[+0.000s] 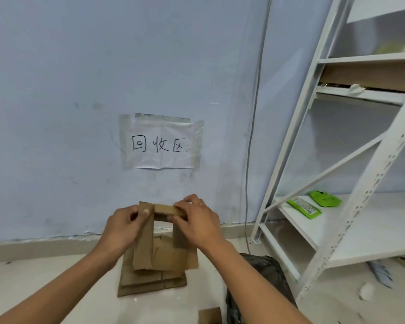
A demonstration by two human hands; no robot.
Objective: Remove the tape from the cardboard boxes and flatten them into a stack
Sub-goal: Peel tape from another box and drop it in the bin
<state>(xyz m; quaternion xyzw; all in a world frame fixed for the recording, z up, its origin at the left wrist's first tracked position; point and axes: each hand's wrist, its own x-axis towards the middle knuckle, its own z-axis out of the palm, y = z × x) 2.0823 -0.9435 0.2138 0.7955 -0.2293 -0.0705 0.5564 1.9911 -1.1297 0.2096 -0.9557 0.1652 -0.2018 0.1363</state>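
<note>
Both hands, left hand (pixel 121 226) and right hand (pixel 197 220), grip cardboard box (pixel 145 239), fingers curled; flattened stack (pixel 150 279) below

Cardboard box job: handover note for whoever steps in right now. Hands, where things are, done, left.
Left hand: grips the left panel of the cardboard box, held up above the floor.
Right hand: grips the box's top right edge.
Stack of flattened cardboard lies on the floor right below, by the wall.
Done: several boxes flattened and stacked.
Left: press this box flat, add it to the stack. Another cardboard piece sits at the bottom edge. Tape too small to tell.
</note>
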